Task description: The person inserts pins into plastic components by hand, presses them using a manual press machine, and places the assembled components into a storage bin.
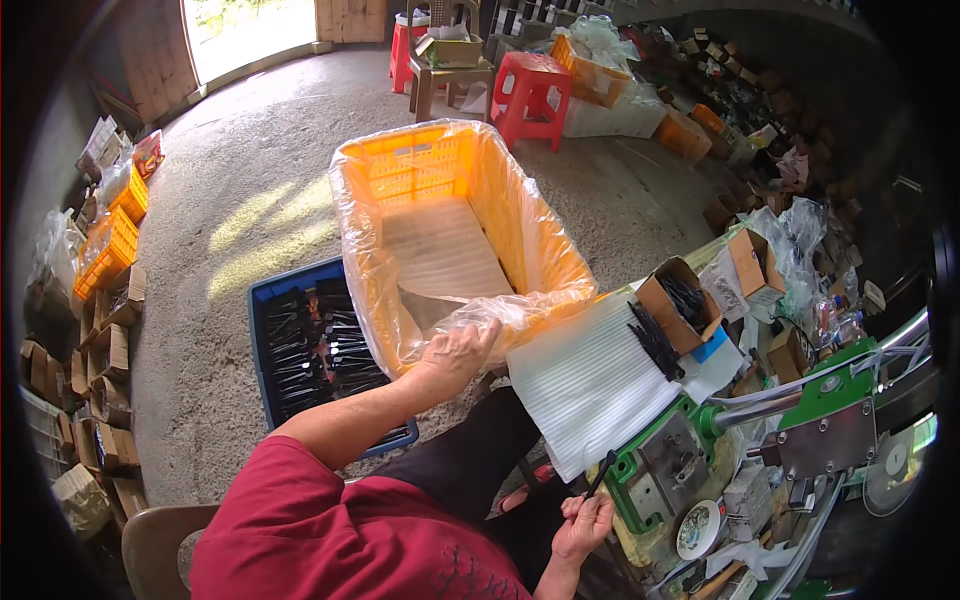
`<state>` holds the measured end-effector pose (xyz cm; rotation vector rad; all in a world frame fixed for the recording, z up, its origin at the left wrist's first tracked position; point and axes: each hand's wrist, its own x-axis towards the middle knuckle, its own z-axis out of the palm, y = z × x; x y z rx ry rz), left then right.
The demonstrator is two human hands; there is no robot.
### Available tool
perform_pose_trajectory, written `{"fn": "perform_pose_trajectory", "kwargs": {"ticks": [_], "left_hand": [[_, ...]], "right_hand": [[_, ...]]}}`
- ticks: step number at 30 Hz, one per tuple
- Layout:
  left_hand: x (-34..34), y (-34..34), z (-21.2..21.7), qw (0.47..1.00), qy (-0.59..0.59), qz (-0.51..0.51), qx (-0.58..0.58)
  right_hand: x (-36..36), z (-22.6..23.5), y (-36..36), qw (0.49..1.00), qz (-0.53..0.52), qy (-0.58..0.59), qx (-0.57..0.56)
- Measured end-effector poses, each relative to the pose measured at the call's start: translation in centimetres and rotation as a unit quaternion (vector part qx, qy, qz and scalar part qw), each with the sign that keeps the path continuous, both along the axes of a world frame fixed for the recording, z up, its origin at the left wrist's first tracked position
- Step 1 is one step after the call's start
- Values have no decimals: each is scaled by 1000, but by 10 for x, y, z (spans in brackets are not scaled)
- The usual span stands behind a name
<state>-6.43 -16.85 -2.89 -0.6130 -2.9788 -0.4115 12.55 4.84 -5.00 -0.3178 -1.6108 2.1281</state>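
My left hand [458,356] is closed on the bunched clear plastic liner [515,312] at the near rim of a yellow crate [425,160]. The liner drapes over the crate's walls, and a white foam sheet [445,240] covers its bottom. Low in the view, my right hand [582,527] is closed around a slender black piece [601,473], whose upper end sticks out beside a green bench press [660,465]. What kind of part it is, I cannot tell. Similar black pieces [655,340] lie by an open cardboard box [681,300] on the bench.
Another foam sheet [590,385] covers the bench's left part. A blue tray [265,350] of black parts sits on the floor beside the crate. A white bowl [699,530] of small bits stands near the press. Red stools [530,100] and a chair [450,75] stand behind.
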Motion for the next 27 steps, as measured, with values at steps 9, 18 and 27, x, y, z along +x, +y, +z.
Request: {"fn": "perform_pose_trajectory", "kwargs": {"ticks": [9, 18, 27], "left_hand": [[-14, -13, 28, 992, -85, -73, 59], [-24, -15, 42, 989, -115, -48, 73], [-10, -13, 20, 991, -80, -60, 93]], "right_hand": [[1, -3, -2, 1000, 3, -10, 5], [4, -11, 4, 1000, 7, -14, -1], [0, -8, -1, 1000, -4, -16, -3]]}}
